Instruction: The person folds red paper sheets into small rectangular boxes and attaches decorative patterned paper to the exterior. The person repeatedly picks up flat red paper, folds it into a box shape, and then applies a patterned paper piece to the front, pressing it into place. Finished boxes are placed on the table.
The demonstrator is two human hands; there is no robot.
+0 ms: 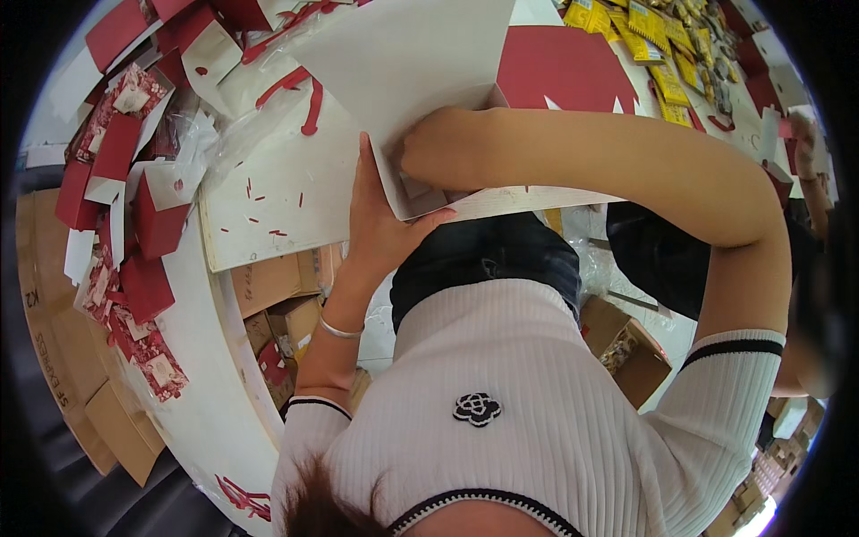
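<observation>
An open paperboard box (420,63), white inside, rests tilted at the table's near edge with a tall panel raised. My left hand (380,215) grips its near left corner, fingers along the left side and thumb under the near edge. Deep inside the box is my right hand (443,152), its fingers curled down against the inside. The fingertips are hidden, and I cannot tell what they hold. A pale piece (419,191) shows below that hand in the box. Beside the box lies a red panel (568,67); whether it joins the box is unclear.
Red boxes (157,215) and patterned red packs (152,353) crowd the left. Clear plastic (192,148), red ribbons (313,107) and red scraps lie on the white table (295,192). Yellow packets (649,36) are heaped far right. Another person's hand (805,143) shows at right; cartons (626,349) stand below.
</observation>
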